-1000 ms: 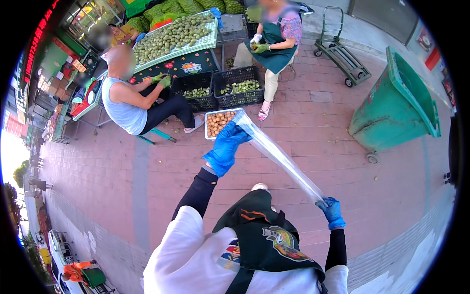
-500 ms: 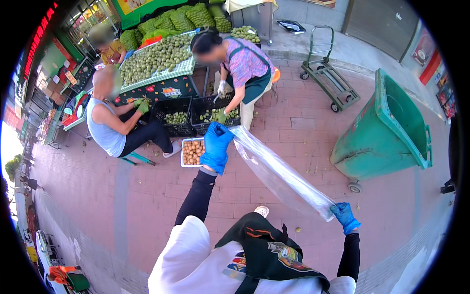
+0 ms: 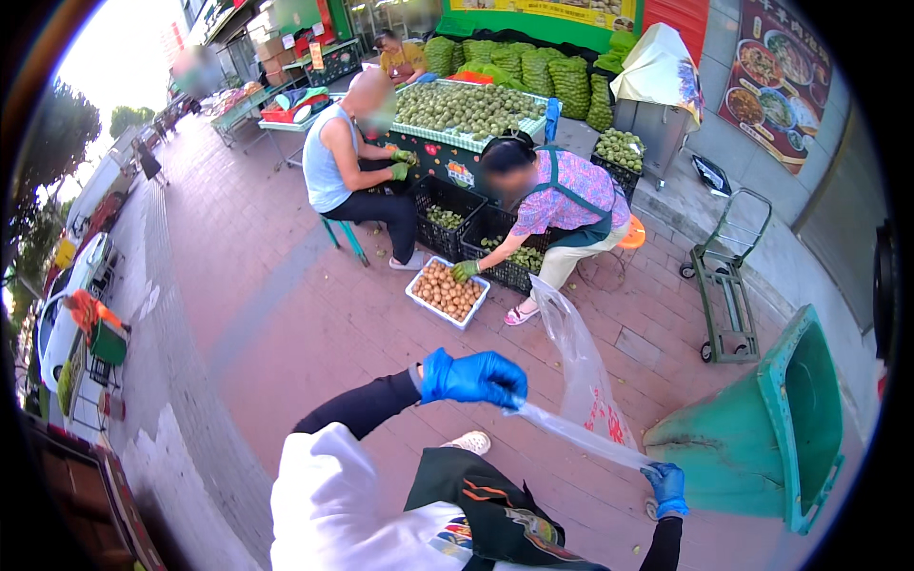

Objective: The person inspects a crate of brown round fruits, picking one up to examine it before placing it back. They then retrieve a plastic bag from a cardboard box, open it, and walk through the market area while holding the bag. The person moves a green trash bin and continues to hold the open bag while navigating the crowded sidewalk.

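Plastic bag (image 3: 583,366) stretched between left hand (image 3: 476,379) and right hand (image 3: 666,487), both pinching it; opening step imo; next needs mouth parted

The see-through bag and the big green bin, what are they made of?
The bag looks like thin, shiny plastic film: the paving shows through it, and it bunches into a strip between the left hand and right hand. The bin seems hard, slightly glossy plastic, judging by its thick, moulded-looking rim.
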A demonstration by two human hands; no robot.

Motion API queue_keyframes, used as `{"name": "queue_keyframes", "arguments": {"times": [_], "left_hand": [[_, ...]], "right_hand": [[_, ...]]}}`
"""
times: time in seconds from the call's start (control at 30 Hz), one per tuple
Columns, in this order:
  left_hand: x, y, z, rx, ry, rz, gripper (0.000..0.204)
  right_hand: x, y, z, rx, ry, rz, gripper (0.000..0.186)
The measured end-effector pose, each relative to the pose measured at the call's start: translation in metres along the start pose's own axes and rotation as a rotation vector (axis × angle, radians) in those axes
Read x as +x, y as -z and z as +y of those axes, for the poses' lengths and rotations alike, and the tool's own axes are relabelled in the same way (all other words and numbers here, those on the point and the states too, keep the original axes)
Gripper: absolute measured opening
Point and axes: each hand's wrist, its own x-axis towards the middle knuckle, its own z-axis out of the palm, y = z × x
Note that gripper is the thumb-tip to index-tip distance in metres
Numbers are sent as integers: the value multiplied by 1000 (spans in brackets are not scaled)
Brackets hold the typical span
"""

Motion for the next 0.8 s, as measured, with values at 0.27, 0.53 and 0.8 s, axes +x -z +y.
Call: {"name": "queue_keyframes", "arguments": {"times": [0.27, 0.53, 0.8], "left_hand": [[-36, -143, -42, 1465, -200, -230, 13], [-54, -153, -32, 1197, -109, -133, 20], [-79, -119, -64, 685, 119, 176, 17]], "right_hand": [[-40, 40, 54, -252, 311, -80, 20], [-90, 58, 58, 225, -102, -262, 12], [-107, 85, -23, 738, -219, -117, 33]]}}
